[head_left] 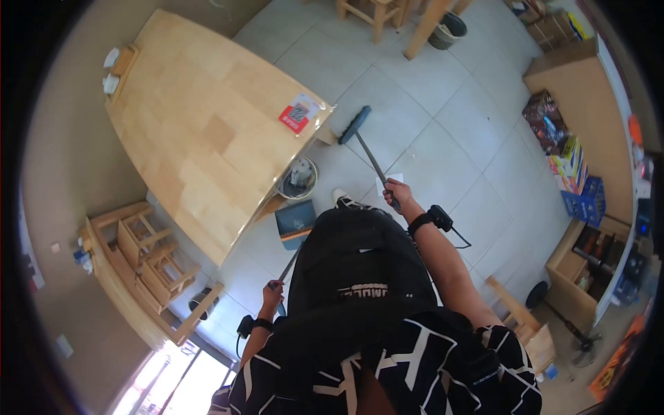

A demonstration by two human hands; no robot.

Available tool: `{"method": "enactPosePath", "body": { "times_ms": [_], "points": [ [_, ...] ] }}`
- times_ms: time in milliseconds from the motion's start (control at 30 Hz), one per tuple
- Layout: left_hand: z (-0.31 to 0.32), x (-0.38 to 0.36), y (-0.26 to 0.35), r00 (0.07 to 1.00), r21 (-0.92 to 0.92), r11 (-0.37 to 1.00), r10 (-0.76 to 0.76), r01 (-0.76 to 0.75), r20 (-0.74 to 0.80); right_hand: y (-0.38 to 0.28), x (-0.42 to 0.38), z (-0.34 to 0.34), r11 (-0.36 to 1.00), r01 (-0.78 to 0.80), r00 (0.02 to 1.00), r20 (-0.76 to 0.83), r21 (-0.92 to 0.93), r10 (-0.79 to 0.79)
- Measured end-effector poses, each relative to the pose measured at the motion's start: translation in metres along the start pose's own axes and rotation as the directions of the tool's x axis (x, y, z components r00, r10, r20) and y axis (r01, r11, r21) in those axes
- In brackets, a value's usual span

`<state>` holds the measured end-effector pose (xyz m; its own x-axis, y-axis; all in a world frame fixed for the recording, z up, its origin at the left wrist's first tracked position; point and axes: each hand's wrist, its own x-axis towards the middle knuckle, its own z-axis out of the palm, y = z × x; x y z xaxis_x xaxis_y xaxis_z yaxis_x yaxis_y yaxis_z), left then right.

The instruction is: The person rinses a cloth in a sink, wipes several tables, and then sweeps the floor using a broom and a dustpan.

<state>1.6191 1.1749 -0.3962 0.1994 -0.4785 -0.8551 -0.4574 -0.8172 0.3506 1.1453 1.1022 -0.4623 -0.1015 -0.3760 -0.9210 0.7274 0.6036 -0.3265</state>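
Note:
My right hand (398, 194) is wrapped round the grey handle of a broom (372, 153), whose blue-grey head lies on the tiled floor near the table's corner. My left hand (274, 293), lower left, grips the thin handle of a dustpan (295, 220). The dustpan's dark blue pan, with an orange-brown toothed edge, rests beside the table. A trash bin (304, 178) with a bag and waste inside stands partly under the table, between broom and dustpan. Just past my right hand a white sheet (391, 181) shows on the floor.
A long wooden table (207, 117) fills the left, with a red-and-white card (298, 114) at its corner. Wooden stools (160, 259) and another bin (202, 302) stand lower left. A further bin (447, 31) is at the back. Boxes (568, 164) and a counter (605, 111) line the right.

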Motion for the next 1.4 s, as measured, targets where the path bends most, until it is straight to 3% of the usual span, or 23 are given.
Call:
{"method": "enactPosePath", "body": {
  "times_ms": [133,333,533,667,800,867,933,1033,1167,1333,1400],
  "points": [
    [-0.005,-0.034,0.010,0.999,0.112,0.993,0.028,-0.029,0.017,0.054,-0.013,-0.069,0.984,0.023,0.998,-0.054,0.178,-0.013],
    [0.013,-0.060,0.008,1.000,0.056,0.998,0.007,-0.007,0.000,0.139,-0.093,-0.191,0.939,-0.001,0.992,-0.121,0.344,0.046],
    [0.037,-0.084,-0.002,0.997,0.096,0.992,0.078,-0.078,0.002,0.197,-0.153,-0.252,0.897,0.032,0.976,-0.205,0.440,0.066],
    [0.042,-0.094,0.000,0.965,0.247,0.934,0.240,-0.260,0.107,0.222,-0.183,-0.242,0.911,0.117,0.954,-0.301,0.395,0.008],
    [0.044,-0.087,0.006,0.946,0.303,0.903,0.252,-0.306,0.203,0.246,-0.214,-0.200,0.936,0.125,0.964,-0.263,0.328,-0.037],
    [0.043,-0.076,0.000,0.936,0.313,0.894,0.250,-0.322,0.248,0.261,-0.212,-0.187,0.991,0.102,0.984,-0.159,0.090,-0.087],
    [0.042,-0.059,-0.004,0.924,0.357,0.873,0.223,-0.332,0.312,0.272,-0.195,-0.176,0.989,0.139,0.981,-0.148,0.058,-0.129],
    [0.040,-0.043,0.003,0.903,0.433,0.825,0.196,-0.362,0.381,0.284,-0.166,-0.165,0.991,0.042,0.995,-0.083,-0.127,-0.053],
    [0.061,-0.039,0.018,0.846,0.525,0.702,0.214,-0.481,0.488,0.299,-0.166,-0.208,0.984,0.012,0.990,-0.138,-0.179,-0.037],
    [0.101,-0.053,0.042,0.821,0.552,0.665,0.169,-0.503,0.545,0.306,-0.208,-0.289,0.990,0.004,0.960,-0.277,-0.142,-0.043],
    [0.121,-0.058,0.052,0.793,0.628,0.521,0.175,-0.578,0.584,0.305,-0.225,-0.306,0.993,0.026,0.952,-0.300,-0.112,-0.058]
  ]
}}
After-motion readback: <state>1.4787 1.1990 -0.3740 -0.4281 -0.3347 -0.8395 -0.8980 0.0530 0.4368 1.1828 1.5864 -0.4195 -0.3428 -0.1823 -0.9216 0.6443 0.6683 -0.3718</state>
